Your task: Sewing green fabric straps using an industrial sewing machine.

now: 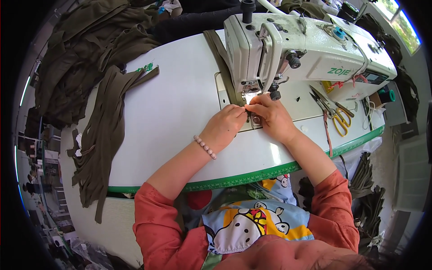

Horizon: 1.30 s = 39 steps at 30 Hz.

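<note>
A dark olive fabric strip (223,63) runs from the back of the table to the needle area of a white sewing machine (245,49). At its near end, by the presser foot, my left hand (226,126) is closed with its fingertips pinching the strip. My right hand (275,120) comes in from the other side, thumb and fingers pressed together close to the left fingertips and just under the machine head. What the right fingertips hold is hidden. Lamp light shines on the spot beneath the needle.
Several olive strips (105,135) hang over the table's left side, near a large fabric heap (85,54). Scissors with yellow handles (340,122) lie at the right beside thread snips (320,101). A green measuring tape (234,179) lines the table's front edge.
</note>
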{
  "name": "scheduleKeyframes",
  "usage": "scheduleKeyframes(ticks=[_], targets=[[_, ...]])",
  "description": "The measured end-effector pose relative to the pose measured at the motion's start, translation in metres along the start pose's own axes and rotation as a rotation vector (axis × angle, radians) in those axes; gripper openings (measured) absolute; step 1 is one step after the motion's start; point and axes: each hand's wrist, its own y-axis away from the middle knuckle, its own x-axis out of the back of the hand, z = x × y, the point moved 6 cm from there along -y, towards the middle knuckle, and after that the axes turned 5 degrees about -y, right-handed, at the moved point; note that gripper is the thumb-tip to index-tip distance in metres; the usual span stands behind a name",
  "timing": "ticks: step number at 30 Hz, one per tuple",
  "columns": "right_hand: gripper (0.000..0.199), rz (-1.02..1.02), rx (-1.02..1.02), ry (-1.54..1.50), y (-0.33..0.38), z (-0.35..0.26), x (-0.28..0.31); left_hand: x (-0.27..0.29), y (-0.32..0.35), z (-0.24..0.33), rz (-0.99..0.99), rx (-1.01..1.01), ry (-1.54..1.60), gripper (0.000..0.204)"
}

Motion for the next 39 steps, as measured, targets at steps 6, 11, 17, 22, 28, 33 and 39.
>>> scheduleKeyframes(ticks=[6, 11, 17, 22, 28, 33, 39], targets=[[0.044, 0.044, -0.024, 0.000, -0.002, -0.005, 0.002, 0.003, -0.004, -0.006, 0.056, -0.019, -0.010, 0.014], [0.045, 0.053, -0.029, 0.008, -0.001, -0.001, 0.003, -0.003, -0.008, -0.019, 0.089, 0.081, 0.072, 0.014], [0.048, -0.033, -0.003, 0.005, 0.001, -0.005, 0.002, -0.001, -0.009, -0.025, 0.158, 0.192, 0.146, 0.016], [0.048, -0.013, 0.033, 0.049, 0.001, -0.008, 0.003, 0.001, -0.009, -0.027, 0.165, 0.192, 0.163, 0.015], [0.048, -0.015, 0.047, 0.067, 0.001, -0.008, 0.004, 0.000, -0.010, -0.029, 0.143, 0.203, 0.187, 0.011], [0.050, -0.039, 0.028, 0.066, 0.002, -0.006, 0.001, 0.003, -0.009, -0.032, 0.174, 0.259, 0.224, 0.010], [0.051, -0.038, 0.065, 0.056, 0.005, -0.007, 0.002, 0.001, -0.009, -0.034, 0.186, 0.264, 0.246, 0.010]])
